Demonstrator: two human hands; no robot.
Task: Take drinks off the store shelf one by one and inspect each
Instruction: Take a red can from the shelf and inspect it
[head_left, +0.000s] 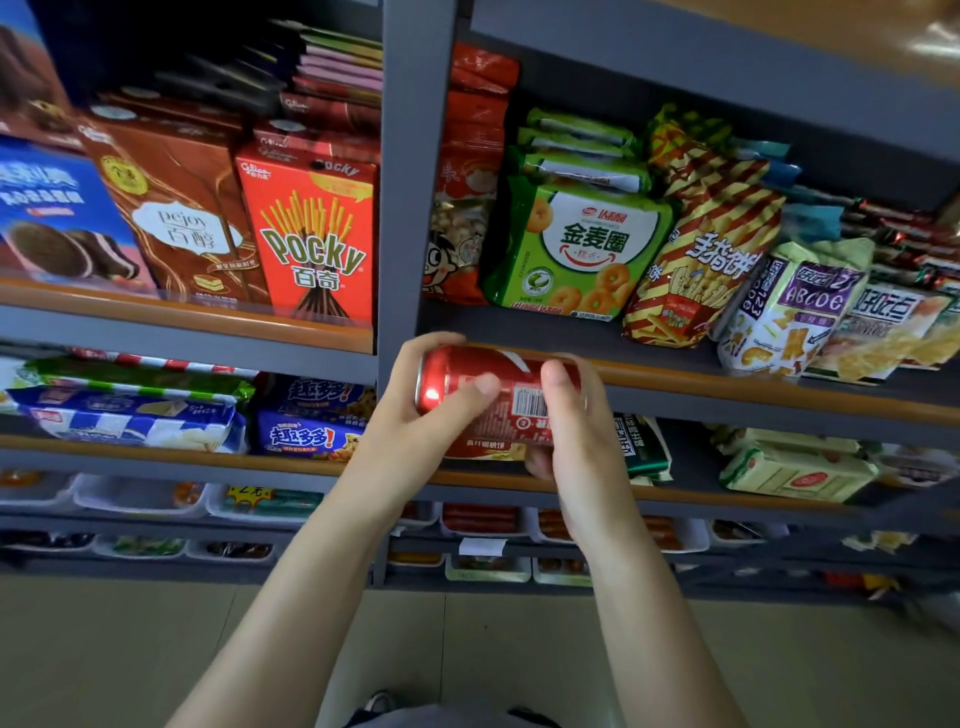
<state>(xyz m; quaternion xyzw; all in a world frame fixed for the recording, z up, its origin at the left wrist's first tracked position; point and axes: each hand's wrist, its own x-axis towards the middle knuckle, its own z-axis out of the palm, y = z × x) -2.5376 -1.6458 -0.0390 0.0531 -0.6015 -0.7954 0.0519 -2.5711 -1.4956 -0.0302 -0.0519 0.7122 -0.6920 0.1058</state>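
Note:
A red drink can (511, 384) lies sideways in the air in front of the grey shelf post (410, 182), its barcode facing me. My left hand (415, 421) grips its left end, thumb across the side and fingers curled over the top. My right hand (576, 431) holds its right end, thumb on the side next to the barcode, fingers wrapped behind and below. The can's far side is hidden.
Shelves with orange-edged lips (727, 387) hold snacks: a red Pocky box (311, 234), a brown box (182, 218), a green ring-snack bag (576, 249), a striped fries bag (701, 260). Lower shelves carry more packets and white trays (140, 496). Pale floor tiles (130, 649) lie below.

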